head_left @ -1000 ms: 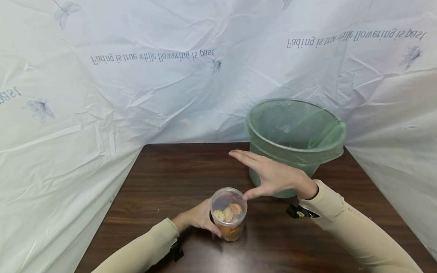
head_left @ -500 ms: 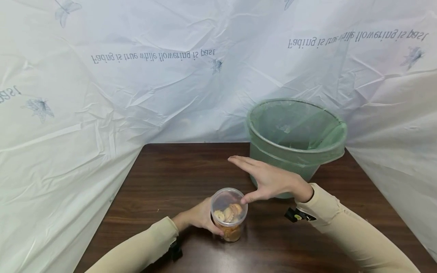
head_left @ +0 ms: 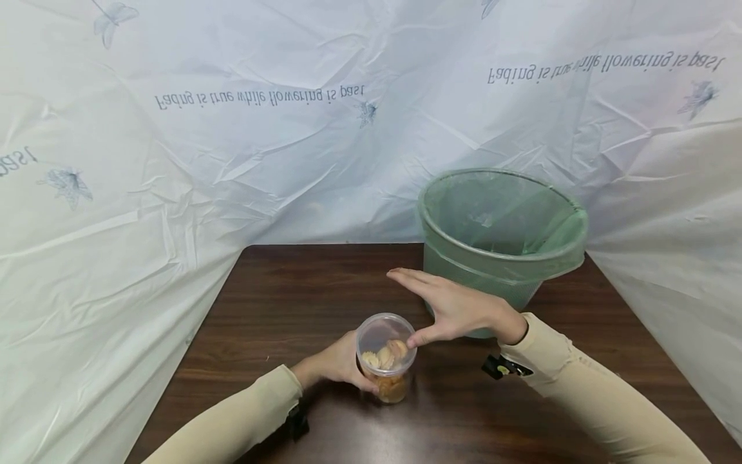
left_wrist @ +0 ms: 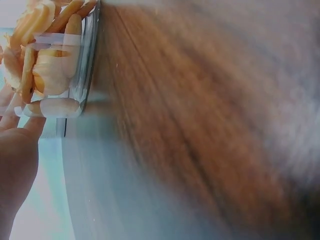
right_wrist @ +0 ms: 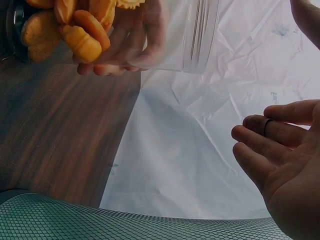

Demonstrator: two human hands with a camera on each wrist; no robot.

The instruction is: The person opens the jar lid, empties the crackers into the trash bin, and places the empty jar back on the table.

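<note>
Head view: my left hand grips the upright jar at lower centre on the counter; my right hand, spread flat, hovers just right of its lid, thumb touching.

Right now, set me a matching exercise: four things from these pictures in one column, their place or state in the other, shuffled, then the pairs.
1. left hand
2. right hand
3. clear jar
4. green bin

a. stands at the table's far right, lined with a bag
b. grips the jar's side
c. open, thumb at the jar's rim
d. holds biscuits

Pairs: 1-b, 2-c, 3-d, 4-a
</note>
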